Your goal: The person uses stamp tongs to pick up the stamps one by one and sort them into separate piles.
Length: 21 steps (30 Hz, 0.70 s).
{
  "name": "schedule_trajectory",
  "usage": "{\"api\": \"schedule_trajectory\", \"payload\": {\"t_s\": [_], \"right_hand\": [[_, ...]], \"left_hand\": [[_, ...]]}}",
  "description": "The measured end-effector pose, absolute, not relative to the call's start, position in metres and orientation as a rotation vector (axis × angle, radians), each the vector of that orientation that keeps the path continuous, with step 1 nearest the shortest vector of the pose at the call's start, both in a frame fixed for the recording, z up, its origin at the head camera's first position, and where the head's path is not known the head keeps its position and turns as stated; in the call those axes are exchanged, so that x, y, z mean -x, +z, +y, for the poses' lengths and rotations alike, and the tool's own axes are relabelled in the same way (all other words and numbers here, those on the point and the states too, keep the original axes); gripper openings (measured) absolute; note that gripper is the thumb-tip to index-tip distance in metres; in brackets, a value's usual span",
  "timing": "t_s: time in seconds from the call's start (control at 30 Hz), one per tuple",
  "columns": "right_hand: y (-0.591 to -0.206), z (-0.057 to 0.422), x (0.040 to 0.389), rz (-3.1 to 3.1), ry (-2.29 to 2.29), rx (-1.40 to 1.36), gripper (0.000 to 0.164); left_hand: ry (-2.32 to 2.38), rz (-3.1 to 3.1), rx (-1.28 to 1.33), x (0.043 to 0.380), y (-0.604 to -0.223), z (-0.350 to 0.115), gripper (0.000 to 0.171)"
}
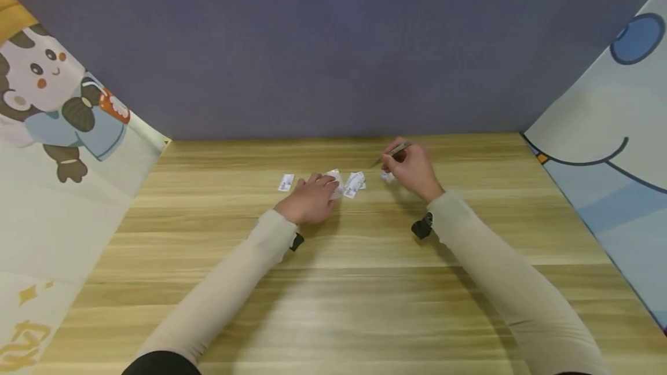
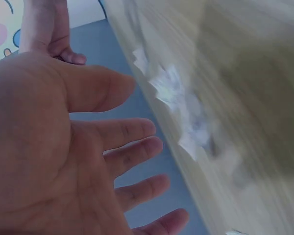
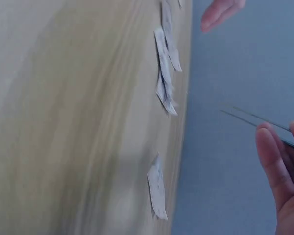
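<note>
My right hand (image 1: 414,171) pinches a pair of thin metal tweezers (image 1: 400,147). In the right wrist view the two tweezer tips stand apart with nothing between them. Just below that hand lies a small white printed paper slip (image 1: 387,176), partly covered by it in the head view. Overlapping slips (image 1: 354,184) rest at the middle of the group. Fingers spread, my left hand (image 1: 311,198) hovers palm down over the left part of the group and overlaps another slip (image 1: 336,180). The left wrist view shows the palm (image 2: 54,152) holding nothing.
A single slip (image 1: 285,182) lies left of my left hand. The wooden table (image 1: 333,294) runs back to a grey-blue panel (image 1: 333,45). Cartoon-printed panels flank it on the left (image 1: 83,201) and right (image 1: 583,126).
</note>
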State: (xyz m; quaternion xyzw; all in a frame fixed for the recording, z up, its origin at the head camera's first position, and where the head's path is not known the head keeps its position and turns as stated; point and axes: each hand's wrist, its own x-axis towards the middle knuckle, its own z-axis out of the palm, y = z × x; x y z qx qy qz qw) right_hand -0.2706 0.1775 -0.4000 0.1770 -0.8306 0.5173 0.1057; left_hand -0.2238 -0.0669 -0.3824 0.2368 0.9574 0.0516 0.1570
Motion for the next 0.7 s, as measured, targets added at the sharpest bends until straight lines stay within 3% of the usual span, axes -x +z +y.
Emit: {"api": "schedule_trajectory", "payload": {"t_s": [0.4, 0.7], "right_hand": [[-0.415, 0.142, 0.272, -2.551, 1.559, -0.713, 0.006], [-0.419, 0.127, 0.278, -2.571, 1.618, -0.670, 0.006]], "left_hand": [[0.126, 2.706, -0.674, 0.226, -0.394, -0.083, 0.048], [0.103, 2.717, -0.662, 0.232, -0.402, -0.084, 0.045]]}}
